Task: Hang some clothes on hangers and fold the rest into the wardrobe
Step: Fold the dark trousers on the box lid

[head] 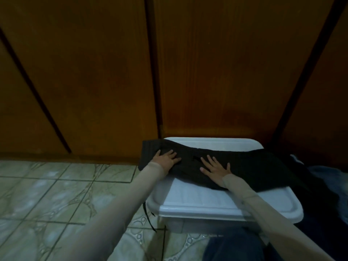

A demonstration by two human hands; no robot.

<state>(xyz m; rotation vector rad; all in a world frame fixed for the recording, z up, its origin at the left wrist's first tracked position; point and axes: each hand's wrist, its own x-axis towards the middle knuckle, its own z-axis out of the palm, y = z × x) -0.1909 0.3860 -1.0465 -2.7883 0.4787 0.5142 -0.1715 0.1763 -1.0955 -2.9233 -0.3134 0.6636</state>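
A black ribbed garment point(248, 166) lies spread across the lid of a white plastic box point(216, 200). Its left end hangs over the box's left edge. My left hand point(165, 160) rests flat on that left end, fingers straight. My right hand point(216, 169) presses flat on the middle of the garment, fingers spread. A thin black cord point(148, 217) dangles beside the box's left front corner. The brown wooden wardrobe doors point(113, 81) stand shut right behind the box.
Pale green patterned floor tiles point(56, 194) stretch to the left and front. A heap of dark and blue clothes point(327, 185) lies to the right of the box. Dark blue fabric point(235, 247) lies at the bottom edge, in front of the box.
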